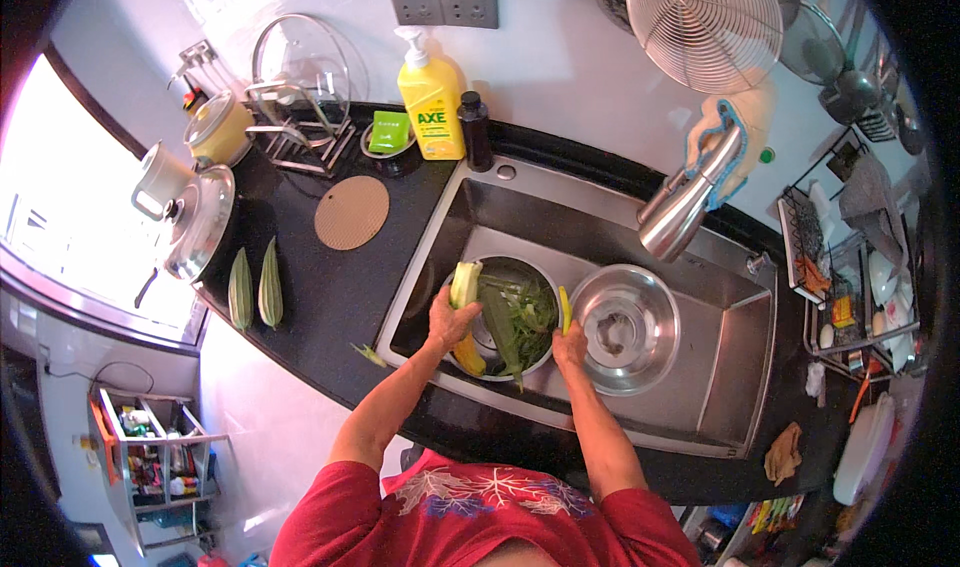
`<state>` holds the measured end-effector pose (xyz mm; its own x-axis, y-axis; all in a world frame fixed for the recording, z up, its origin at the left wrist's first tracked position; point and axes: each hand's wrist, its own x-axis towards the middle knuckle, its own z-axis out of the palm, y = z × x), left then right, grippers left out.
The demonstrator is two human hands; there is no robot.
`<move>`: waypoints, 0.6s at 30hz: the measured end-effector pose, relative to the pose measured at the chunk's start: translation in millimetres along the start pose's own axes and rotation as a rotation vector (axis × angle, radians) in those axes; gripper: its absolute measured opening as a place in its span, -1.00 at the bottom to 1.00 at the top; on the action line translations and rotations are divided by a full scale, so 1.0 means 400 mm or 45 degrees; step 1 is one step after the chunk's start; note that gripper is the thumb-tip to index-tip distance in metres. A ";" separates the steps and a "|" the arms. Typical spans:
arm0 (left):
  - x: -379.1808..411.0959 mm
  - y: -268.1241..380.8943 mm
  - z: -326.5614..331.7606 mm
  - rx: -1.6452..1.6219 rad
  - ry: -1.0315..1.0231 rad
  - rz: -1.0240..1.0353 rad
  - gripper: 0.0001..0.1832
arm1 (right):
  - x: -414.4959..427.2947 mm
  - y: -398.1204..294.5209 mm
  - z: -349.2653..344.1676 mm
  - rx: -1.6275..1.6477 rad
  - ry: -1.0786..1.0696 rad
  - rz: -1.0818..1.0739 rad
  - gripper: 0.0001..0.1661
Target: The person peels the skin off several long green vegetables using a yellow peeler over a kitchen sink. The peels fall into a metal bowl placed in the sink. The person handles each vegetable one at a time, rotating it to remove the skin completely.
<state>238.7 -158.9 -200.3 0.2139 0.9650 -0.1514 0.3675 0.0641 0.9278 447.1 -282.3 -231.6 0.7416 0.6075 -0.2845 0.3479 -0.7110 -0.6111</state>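
Over the left side of the sink, my left hand (pixel 451 321) grips a pale, peeled gourd (pixel 466 282). A yellow length (pixel 469 357) shows below that hand; whether it belongs to the same gourd I cannot tell. Beneath is a steel bowl (pixel 541 267) holding green peelings (pixel 534 316) and a dark green ridge gourd (pixel 501 327) that slants across it. My right hand (pixel 570 346) holds a slim yellow tool (pixel 565 308), perhaps a peeler, at the bowl's right rim. Beside it sits a second steel bowl (pixel 664 327) with a little liquid-like shine at its bottom.
Two ridge gourds (pixel 240 289) lie on the dark counter (pixel 322 297) at left, near a lidded pan (pixel 199 226) and a round trivet (pixel 352 213). Yellow AXE soap bottle (pixel 433 109) and dark bottle (pixel 475 132) stand behind the sink (pixel 742 357). The faucet (pixel 682 214) overhangs it.
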 end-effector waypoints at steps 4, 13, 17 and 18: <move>-0.057 0.153 0.008 -0.869 -0.107 -0.383 -0.44 | -0.074 -0.096 -0.089 -0.007 0.119 -0.328 -0.64; -0.084 0.232 0.012 -1.799 -0.300 -0.447 -0.54 | -0.266 -0.338 -0.215 0.147 -0.045 -0.973 -0.56; -0.047 0.210 0.004 -1.657 -0.301 -0.460 -0.46 | -0.329 -0.368 -0.197 -0.141 0.212 -0.989 -0.56; -0.040 0.208 0.004 -1.637 -0.232 -0.433 -0.46 | -0.345 -0.365 -0.193 -0.191 0.260 -0.987 -0.56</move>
<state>267.3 -169.5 -121.2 0.4359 0.8126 -0.3868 -0.6575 0.5810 0.4797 338.3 -289.7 -46.0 0.3431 0.8802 0.3280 0.8676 -0.1633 -0.4696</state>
